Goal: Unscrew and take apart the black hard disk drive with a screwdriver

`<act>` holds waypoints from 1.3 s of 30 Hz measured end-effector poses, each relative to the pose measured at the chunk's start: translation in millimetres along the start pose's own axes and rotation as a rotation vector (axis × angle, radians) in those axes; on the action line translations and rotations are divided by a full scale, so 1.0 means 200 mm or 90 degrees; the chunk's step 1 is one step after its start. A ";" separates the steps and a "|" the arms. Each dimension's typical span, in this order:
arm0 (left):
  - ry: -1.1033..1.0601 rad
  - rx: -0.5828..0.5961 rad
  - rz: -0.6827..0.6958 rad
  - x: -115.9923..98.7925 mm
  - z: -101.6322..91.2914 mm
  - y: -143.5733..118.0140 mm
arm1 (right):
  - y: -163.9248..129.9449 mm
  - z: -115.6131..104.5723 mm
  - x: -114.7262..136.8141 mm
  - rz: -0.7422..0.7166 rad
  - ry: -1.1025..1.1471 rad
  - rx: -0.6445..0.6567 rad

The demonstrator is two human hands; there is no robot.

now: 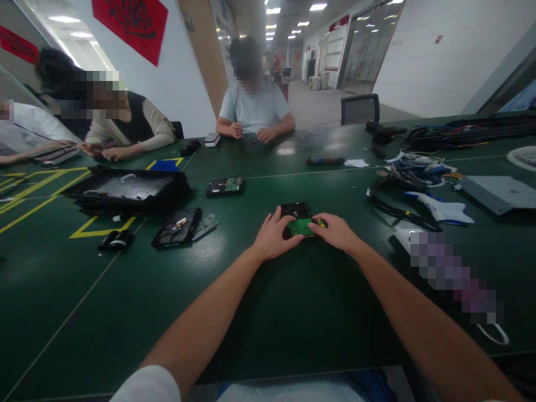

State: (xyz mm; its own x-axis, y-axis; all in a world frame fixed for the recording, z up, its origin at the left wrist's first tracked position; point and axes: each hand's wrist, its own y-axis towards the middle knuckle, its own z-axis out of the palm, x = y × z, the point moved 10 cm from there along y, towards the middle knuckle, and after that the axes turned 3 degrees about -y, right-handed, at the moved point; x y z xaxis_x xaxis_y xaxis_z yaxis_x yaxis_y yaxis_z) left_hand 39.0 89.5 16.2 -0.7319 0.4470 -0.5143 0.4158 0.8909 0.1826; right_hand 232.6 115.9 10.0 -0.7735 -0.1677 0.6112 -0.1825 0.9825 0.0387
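- We see our left hand [274,237] resting against the left edge of a small black hard drive [295,211] with a green circuit board [300,226] on its upper face; the fingers curl around the drive's side and near corner.
- Our right hand [337,231] closes on the drive's right side, and something small and yellow [321,224] shows between its fingers; we cannot tell what that piece is.
- The drive lies flat on the dark green worktop [251,301], near its middle, straight ahead of us and between both hands.
- To the left of it lies a second opened black drive [177,226] with a loose grey-green circuit board [206,225] just beside it, and further left a small black and white object [115,240].
- Behind those stands a shallow black rectangular tray [125,188], and a third black drive with a green board [225,186] lies to its right.
- Yellow tape lines [98,231] mark the worktop's left part.
- On the right we see a tangle of black and coloured cables [412,173] and a grey flat panel [498,192].
- A person in a pale blue shirt [254,109] sits at the far edge, hands on the worktop, well apart from ours; another person in a dark vest [129,125] sits at far left.
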 end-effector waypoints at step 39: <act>-0.001 0.002 -0.005 0.02 0.01 0.01 | 0.21 -0.08 -0.09 -0.020 -0.243 -0.073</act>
State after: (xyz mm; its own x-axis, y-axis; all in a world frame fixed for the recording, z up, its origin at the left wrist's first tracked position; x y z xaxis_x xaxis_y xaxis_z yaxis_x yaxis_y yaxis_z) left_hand 38.6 91.9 12.9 -0.7341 0.4396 -0.5176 0.4117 0.8942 0.1757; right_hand 249.2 162.1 13.1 -0.9423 -0.1957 0.2716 -0.1583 0.9754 0.1535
